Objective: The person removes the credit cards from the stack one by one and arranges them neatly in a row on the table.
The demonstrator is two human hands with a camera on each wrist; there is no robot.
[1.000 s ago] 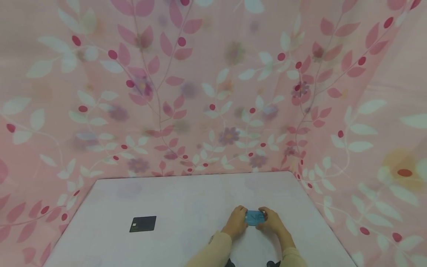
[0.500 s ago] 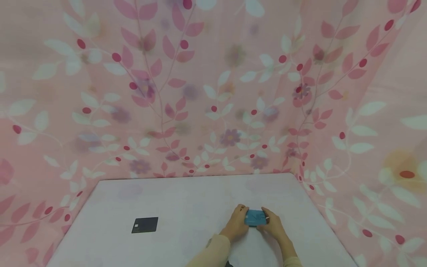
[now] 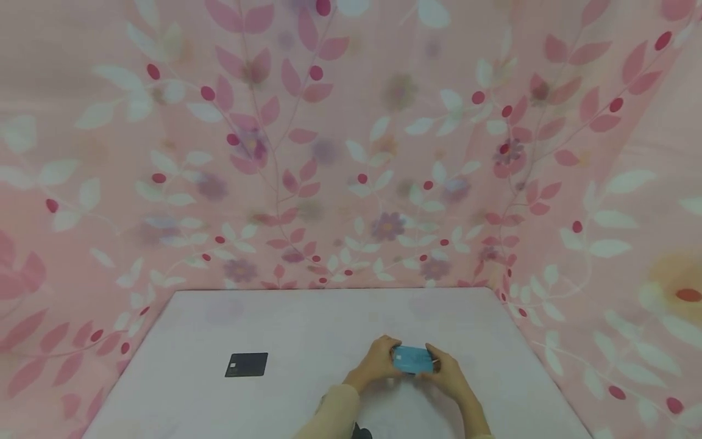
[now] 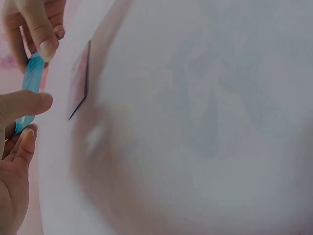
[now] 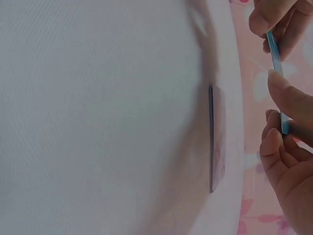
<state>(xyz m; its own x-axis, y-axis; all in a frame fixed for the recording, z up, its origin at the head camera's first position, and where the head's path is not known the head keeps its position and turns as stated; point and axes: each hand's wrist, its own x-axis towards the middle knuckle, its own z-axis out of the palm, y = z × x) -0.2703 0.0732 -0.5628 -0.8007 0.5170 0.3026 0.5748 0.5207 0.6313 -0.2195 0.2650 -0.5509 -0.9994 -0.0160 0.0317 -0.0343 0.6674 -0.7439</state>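
Holding blue card (image 3: pixel 412 360) | left hand (image 3: pixel 377 361), right hand (image 3: pixel 447 372) pinching opposite short ends | long axis crosswise, hand to hand | black card (image 3: pixel 247 364) off left, left hand nearer

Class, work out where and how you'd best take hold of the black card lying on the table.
Probably pinch the black card by its two long edges, from above, with the left hand, which is nearer, once free: it lies flat on the white table, with no visible gap for fingers beneath.

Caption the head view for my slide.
Left hand and right hand hold a blue card; a dark card lies on the white table.
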